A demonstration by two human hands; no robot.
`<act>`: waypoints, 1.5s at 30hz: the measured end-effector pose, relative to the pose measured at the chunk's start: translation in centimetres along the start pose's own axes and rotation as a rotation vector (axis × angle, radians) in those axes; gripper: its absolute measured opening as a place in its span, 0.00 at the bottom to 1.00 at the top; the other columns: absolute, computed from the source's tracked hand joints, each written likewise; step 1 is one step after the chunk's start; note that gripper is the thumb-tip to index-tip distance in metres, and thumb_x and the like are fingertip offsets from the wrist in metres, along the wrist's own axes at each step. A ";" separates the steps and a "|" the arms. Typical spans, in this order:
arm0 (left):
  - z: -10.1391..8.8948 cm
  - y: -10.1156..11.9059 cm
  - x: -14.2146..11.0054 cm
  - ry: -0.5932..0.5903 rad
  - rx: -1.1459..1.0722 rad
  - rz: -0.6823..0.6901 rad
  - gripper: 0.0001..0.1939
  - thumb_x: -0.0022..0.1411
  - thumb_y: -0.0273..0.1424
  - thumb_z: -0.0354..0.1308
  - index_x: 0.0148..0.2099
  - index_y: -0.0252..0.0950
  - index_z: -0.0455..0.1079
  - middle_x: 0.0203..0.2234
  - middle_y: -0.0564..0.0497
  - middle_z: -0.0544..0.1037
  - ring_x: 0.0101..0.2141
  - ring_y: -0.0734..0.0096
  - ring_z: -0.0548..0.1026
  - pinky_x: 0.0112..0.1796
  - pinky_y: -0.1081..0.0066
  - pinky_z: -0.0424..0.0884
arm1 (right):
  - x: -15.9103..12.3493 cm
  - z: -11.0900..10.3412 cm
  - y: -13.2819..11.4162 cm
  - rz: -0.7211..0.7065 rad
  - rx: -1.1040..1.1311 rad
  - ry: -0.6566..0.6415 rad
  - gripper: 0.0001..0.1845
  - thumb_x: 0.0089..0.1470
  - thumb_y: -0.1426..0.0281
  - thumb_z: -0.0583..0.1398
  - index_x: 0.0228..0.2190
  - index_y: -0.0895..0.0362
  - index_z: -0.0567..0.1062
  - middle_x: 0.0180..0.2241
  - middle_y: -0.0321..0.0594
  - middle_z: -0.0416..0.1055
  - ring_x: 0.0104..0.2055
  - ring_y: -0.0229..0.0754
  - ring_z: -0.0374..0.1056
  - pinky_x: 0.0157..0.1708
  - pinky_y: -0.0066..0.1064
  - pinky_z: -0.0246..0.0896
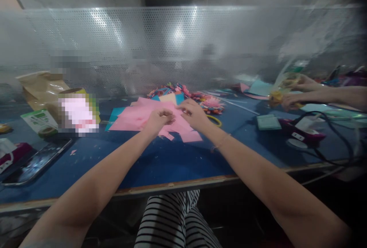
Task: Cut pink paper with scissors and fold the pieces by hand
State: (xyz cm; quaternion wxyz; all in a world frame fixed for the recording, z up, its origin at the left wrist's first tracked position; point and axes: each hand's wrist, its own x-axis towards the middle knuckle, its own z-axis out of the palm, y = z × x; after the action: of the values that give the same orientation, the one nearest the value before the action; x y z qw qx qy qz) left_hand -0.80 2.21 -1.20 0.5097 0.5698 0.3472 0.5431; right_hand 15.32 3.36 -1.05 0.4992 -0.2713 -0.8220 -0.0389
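Note:
My left hand (161, 119) is closed in a pinch over a spread of pink paper sheets (129, 120). Close by on its right, my right hand (195, 115) has its fingers curled towards the left one, also closed. Whatever sits between the fingertips is too small and blurred to name. Narrow cut pieces of pink paper (191, 136) lie just under the hands. Blue paper (114, 115) sticks out at the left of the pink stack. Behind it rises a heap of colourful paper pieces (210, 104). A yellow ring-shaped handle (215, 121) shows beside my right wrist.
At the left lie a phone (38, 162), a roll of tape (48, 131) and a brown paper bag (40, 87). A purple power strip (306, 135) with black cables is on the right. Another person's hands (295, 97) work there with something yellow. A perforated metal panel (160, 49) stands behind.

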 end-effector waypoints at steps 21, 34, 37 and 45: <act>1.4 0.5 -0.9 0.076 -0.003 0.013 0.13 0.36 0.32 0.63 0.27 0.30 0.67 0.18 0.52 0.71 0.23 0.75 0.71 0.31 0.68 0.69 | -0.2 0.6 -1.5 0.078 -0.068 0.118 0.08 0.41 0.80 0.53 0.22 0.56 0.67 0.25 0.38 0.64 0.30 0.38 0.59 0.29 0.29 0.57; 1.1 0.2 -0.8 0.156 0.021 0.204 0.13 0.39 0.32 0.61 0.31 0.32 0.73 0.24 0.49 0.75 0.28 0.73 0.71 0.36 0.66 0.67 | 0.0 1.0 -1.7 0.184 0.194 0.157 0.05 0.43 0.77 0.57 0.25 0.57 0.71 0.30 0.38 0.62 0.35 0.37 0.61 0.34 0.31 0.60; 1.2 0.3 -0.8 0.157 0.004 0.197 0.12 0.38 0.32 0.61 0.30 0.33 0.73 0.24 0.50 0.75 0.28 0.72 0.71 0.37 0.66 0.66 | 0.0 1.0 -1.8 0.203 0.212 0.135 0.07 0.42 0.79 0.55 0.26 0.57 0.70 0.31 0.39 0.60 0.36 0.37 0.60 0.32 0.29 0.61; 1.2 0.0 -0.9 0.151 0.060 0.240 0.11 0.41 0.32 0.60 0.30 0.34 0.73 0.25 0.50 0.76 0.29 0.72 0.71 0.36 0.68 0.66 | 0.0 1.1 -1.9 0.226 0.220 0.126 0.03 0.43 0.75 0.57 0.25 0.57 0.69 0.31 0.38 0.59 0.35 0.36 0.60 0.32 0.29 0.61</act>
State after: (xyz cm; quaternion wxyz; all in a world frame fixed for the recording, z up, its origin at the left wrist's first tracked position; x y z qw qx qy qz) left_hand 0.19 1.13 -1.32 0.3962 0.5797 0.3302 0.6308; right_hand 13.56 2.11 -1.22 0.5775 -0.3028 -0.7527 0.0908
